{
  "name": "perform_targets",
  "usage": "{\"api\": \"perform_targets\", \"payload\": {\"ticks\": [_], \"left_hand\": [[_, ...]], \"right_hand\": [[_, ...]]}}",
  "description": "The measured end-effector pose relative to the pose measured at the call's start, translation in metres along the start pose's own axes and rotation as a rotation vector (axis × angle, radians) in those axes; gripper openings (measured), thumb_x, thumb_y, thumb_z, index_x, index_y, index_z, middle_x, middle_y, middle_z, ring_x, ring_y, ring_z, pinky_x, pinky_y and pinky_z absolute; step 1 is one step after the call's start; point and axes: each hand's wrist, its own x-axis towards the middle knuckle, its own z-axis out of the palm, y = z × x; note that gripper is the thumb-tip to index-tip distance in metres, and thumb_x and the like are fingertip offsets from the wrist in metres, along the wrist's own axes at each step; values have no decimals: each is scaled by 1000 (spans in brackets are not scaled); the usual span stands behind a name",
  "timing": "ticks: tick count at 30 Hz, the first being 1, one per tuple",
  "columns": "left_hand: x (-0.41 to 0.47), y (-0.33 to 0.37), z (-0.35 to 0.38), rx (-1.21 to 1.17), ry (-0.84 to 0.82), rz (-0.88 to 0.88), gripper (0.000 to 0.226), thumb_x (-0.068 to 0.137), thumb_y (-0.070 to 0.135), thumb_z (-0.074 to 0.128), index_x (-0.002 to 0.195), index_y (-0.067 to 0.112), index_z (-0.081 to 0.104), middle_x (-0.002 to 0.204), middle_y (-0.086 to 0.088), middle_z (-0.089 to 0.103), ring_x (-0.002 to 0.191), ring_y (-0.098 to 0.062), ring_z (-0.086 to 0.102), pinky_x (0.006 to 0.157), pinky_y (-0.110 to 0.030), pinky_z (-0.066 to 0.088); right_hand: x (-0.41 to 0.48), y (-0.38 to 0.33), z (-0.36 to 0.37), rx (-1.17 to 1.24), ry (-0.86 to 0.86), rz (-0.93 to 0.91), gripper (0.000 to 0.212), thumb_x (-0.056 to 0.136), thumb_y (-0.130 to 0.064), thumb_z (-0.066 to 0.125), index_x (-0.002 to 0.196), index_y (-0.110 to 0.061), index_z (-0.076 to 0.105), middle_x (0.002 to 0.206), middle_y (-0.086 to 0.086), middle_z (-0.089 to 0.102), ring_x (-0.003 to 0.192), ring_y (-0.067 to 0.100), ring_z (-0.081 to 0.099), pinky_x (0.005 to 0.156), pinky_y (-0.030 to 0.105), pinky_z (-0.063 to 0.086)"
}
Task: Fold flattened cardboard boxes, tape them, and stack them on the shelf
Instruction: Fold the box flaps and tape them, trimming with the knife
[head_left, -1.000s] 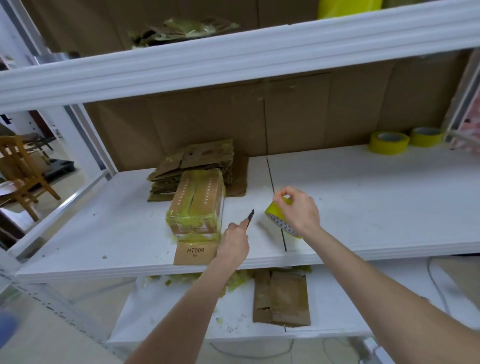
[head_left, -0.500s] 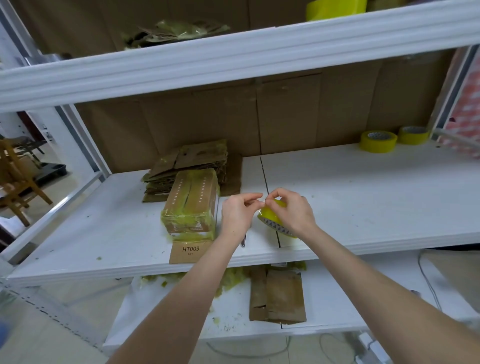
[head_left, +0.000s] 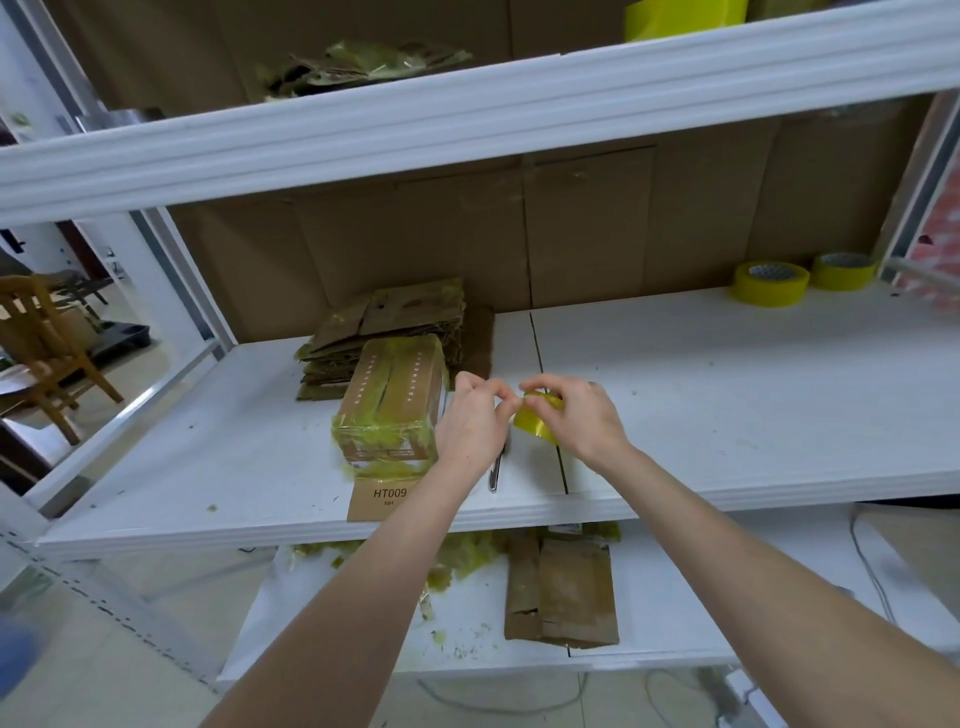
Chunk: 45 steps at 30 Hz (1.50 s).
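Tape roll (head_left: 536, 427) in right hand (head_left: 579, 421)

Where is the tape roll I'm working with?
Centre of the head view: the yellow tape roll sits in the right hand, just right of the taped box.

tape roll (head_left: 537, 422): mostly covered by the right hand (head_left: 576, 426); only a yellow arc shows.
left hand (head_left: 475, 421): fingertips meet at the roll's edge; whether they pinch the tape's end cannot be told.
slim metallic tool (head_left: 495, 470): upper end hidden under the left wrist.
flattened cardboard stack (head_left: 400, 319): front hidden behind the taped box (head_left: 389, 400).
yellow object (head_left: 680, 18): cut off by the top edge.
blue blur (head_left: 15, 654): unidentifiable.
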Motion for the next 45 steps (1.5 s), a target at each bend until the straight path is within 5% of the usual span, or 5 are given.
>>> {"api": "perform_targets", "payload": {"ticks": [12, 18, 26, 40, 45], "left_hand": [[-41, -38, -17, 1, 218, 335, 15, 93, 20, 59, 96, 16, 72, 101, 5, 61, 93, -8, 56, 73, -24, 50], [-39, -114, -66, -242, 445, -86, 26, 95, 15, 54, 119, 15, 64, 112, 5, 52, 104, -16, 55, 92, -24, 44], [-7, -124, -73, -403, 149, -250, 47, 89, 44, 60, 126, 15, 54, 109, 8, 60, 104, -15, 58, 87, -26, 44], [-6, -165, -66, -704, 109, -262, 39, 105, 21, 28, 140, 18, 44, 133, 2, 54, 123, -11, 50, 104, -21, 37], [-15, -168, -63, -655, -20, -156, 62, 89, 31, 64, 141, 29, 31, 115, 22, 55, 95, 8, 57, 87, -10, 46]], "right_hand": [[-2, 36, 42, -472, -28, -11, 38, 101, -29, 42, 138, -34, 49, 131, -1, 58, 125, 26, 44, 101, 37, 30], [2, 2, 57, -308, 68, 88, 38, 98, -38, 48, 132, -25, 55, 125, 5, 54, 120, 27, 45, 99, 38, 36], [9, -101, 110, 128, -71, 246, 64, 86, -62, 54, 135, -22, 47, 126, 4, 56, 111, 25, 58, 86, 36, 49], [12, -97, 135, 229, 144, 438, 31, 100, -37, 43, 111, -19, 66, 99, 1, 67, 94, 23, 60, 72, 28, 38], [-2, -89, 139, 166, 53, 307, 54, 91, -54, 52, 131, -20, 58, 119, 1, 66, 113, 23, 59, 89, 33, 46]]}}
